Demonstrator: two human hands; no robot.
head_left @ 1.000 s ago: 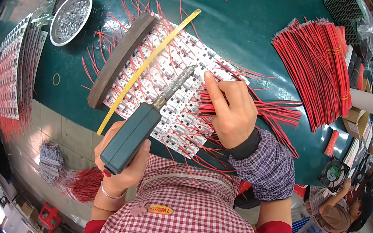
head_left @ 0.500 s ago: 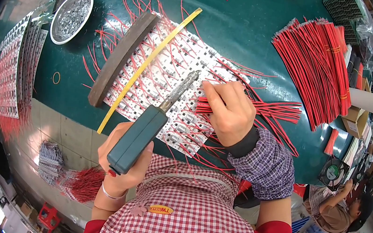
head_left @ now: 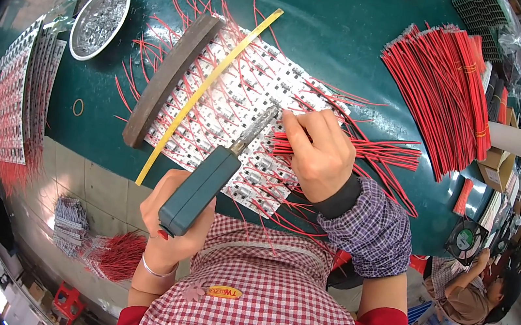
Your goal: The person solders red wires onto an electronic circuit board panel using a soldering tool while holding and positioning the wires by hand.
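My left hand (head_left: 161, 215) is closed around the dark green body of a soldering gun (head_left: 199, 191). Its metal tip points away from me and sits over a white panel of circuit boards (head_left: 262, 87), close to my right fingertips. With thumb and fingers pinched together, my right hand (head_left: 322, 156) grips a bunch of red wires (head_left: 383, 154) whose loose ends fan out to the right. Red wires stick out along the panel's edges. Across the panel's left part lie a dark bar (head_left: 173, 78) and a narrow yellow strip (head_left: 210, 93).
On the green table (head_left: 336, 38), a white bowl of silvery bits (head_left: 100, 23) stands at the far left. More wired panels (head_left: 16, 91) are stacked at the left edge. A large pile of red wires (head_left: 440, 97) lies right, near a small fan (head_left: 466, 239). Another person (head_left: 483, 294) works at right.
The soldering gun has shifted slightly right, and its tip has come a little nearer to me. My right hand has edged slightly left with the wires.
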